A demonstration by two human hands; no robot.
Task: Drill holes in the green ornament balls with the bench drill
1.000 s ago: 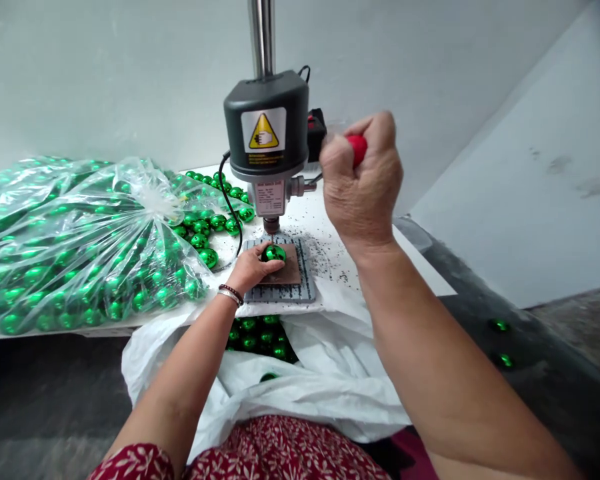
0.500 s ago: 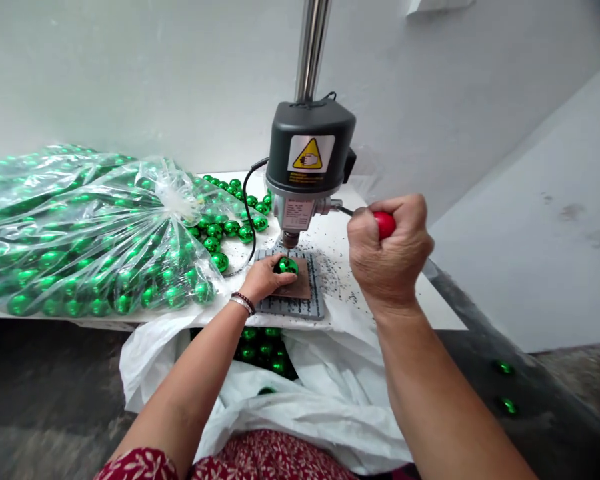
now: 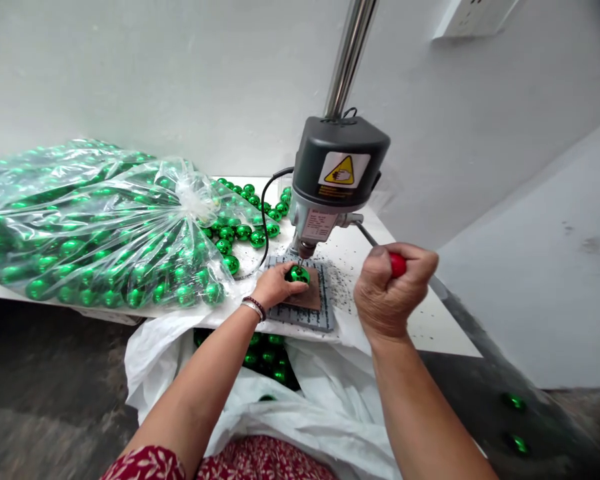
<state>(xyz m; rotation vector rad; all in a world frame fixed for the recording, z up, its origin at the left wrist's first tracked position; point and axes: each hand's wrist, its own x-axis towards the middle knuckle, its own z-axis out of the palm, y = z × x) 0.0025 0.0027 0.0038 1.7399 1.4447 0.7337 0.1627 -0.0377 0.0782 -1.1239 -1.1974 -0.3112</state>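
Clear bag (image 3: 95,227): laid on the table's (image 3: 445,327) left half, knotted at its right end, packed with shiny green balls.
Loose balls (image 3: 240,220): scattered on the table between the clear bag and the drill, some touching the bag.
Cable (image 3: 264,220): a black loop is seen running from the drill head down across the loose balls.
White bag (image 3: 330,393): hung open below the table's front edge, above the lap; more green balls (image 3: 267,350) are seen inside it.
Left hand (image 3: 275,285): placed on the pad, fingers curled closed round the left side of one green ball, thumb towards the front.
Ball (image 3: 299,274): held on the brown pad (image 3: 310,298), directly under the drill tip; the tip appears to touch its top, though contact cannot be made out for certain.
Base plate (image 3: 305,319): a grey ribbed plate is seen under the brown pad, near the table's front edge.
Drill (image 3: 337,167): a dark head with a yellow warning label, mounted on a steel column (image 3: 349,60).
Right hand (image 3: 393,290): clenched in a tight fist round the red knob (image 3: 397,265) of the lever, to the drill's lower right.
Swarf (image 3: 343,280): dark specks are strewn on the table right of the plate.
Floor balls (image 3: 514,423): two green balls are seen lying low at the far right.
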